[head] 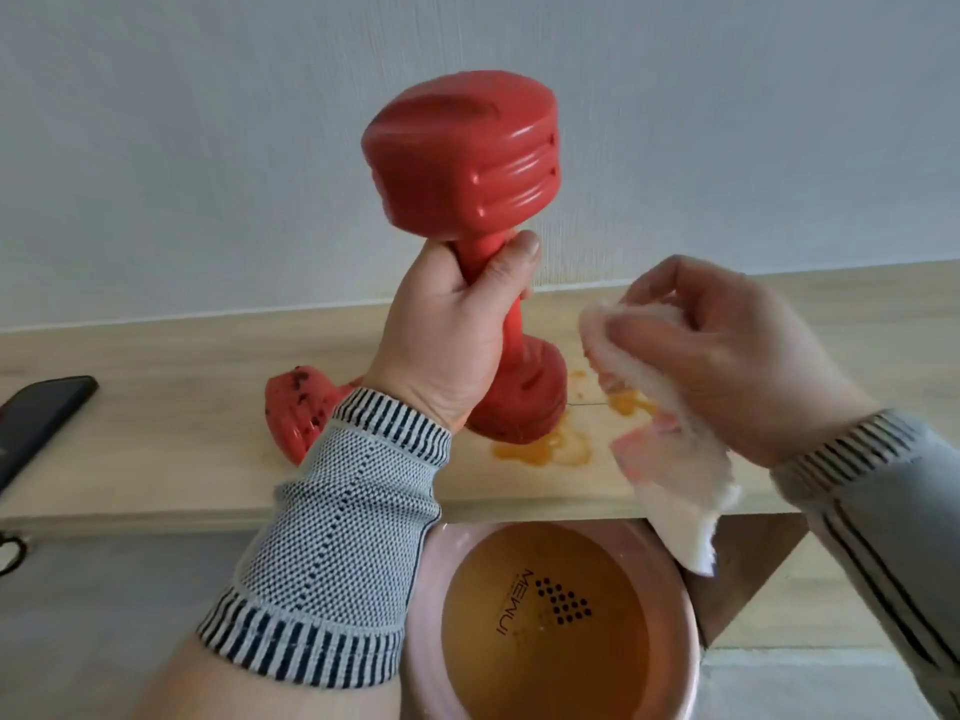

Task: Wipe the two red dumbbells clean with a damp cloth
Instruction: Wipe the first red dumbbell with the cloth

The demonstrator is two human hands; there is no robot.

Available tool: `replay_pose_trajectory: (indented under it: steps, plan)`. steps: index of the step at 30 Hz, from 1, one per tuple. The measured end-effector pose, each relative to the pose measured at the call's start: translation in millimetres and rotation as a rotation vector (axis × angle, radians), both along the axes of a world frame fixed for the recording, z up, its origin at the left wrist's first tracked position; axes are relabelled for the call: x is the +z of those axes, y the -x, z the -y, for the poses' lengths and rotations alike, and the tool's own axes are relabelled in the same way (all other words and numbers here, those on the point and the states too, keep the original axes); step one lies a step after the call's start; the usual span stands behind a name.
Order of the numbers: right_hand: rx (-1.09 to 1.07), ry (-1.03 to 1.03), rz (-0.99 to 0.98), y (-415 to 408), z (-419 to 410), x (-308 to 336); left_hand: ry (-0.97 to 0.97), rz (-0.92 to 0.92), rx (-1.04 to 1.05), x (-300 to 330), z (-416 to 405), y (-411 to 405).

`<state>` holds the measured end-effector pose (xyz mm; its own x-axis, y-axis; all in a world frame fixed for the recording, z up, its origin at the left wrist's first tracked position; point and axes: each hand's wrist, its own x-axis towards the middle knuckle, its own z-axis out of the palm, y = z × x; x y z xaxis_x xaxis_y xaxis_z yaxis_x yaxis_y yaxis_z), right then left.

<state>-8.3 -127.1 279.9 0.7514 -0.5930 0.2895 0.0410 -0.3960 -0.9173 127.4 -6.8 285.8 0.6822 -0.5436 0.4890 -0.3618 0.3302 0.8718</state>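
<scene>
Single head-worn wide-angle view, looking forward and down from close above the hands. Wall fills the 12 o'clock half; desk (156, 449) crosses mid-frame as a band. Left hand (447, 335) near centre, right hand (727, 350) at 3 o'clock, basin (550, 621) at 6 o'clock. No second view.

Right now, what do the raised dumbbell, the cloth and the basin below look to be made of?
Raised dumbbell: probably a plastic or vinyl shell, red and glossy, with moulded ribs and soft highlights; any core is hidden. Cloth: looks like terry towelling, white with pink patches, fuzzy nap and frayed edge, hanging limp. Basin: likely plastic, smooth pale pink rim with printed lettering on its bottom, under amber-tinted water.
</scene>
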Motion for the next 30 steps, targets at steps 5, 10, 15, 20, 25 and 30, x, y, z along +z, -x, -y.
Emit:
replay_pose_trajectory:
  steps: [5,10,15,20,25,30]
  plan:
    - [-0.126,0.445,-0.055,-17,-19,-18,-0.104,0.207,0.036,0,7,11]
    - [0.083,0.678,-0.084,-16,-30,-31,-0.097,0.092,0.088,-2,8,10]
    - [-0.031,0.545,-0.063,-17,-7,-27,0.008,-0.023,0.065,-3,9,6]
    - [0.032,0.650,-0.039,-14,-20,-26,0.017,-0.064,0.042,-3,10,6]
    - [-0.032,0.553,-0.091,-18,-14,-22,0.025,-0.087,0.027,-4,10,10]
    - [0.036,0.642,-0.082,-14,-21,-20,0.017,-0.104,0.010,-5,10,8]
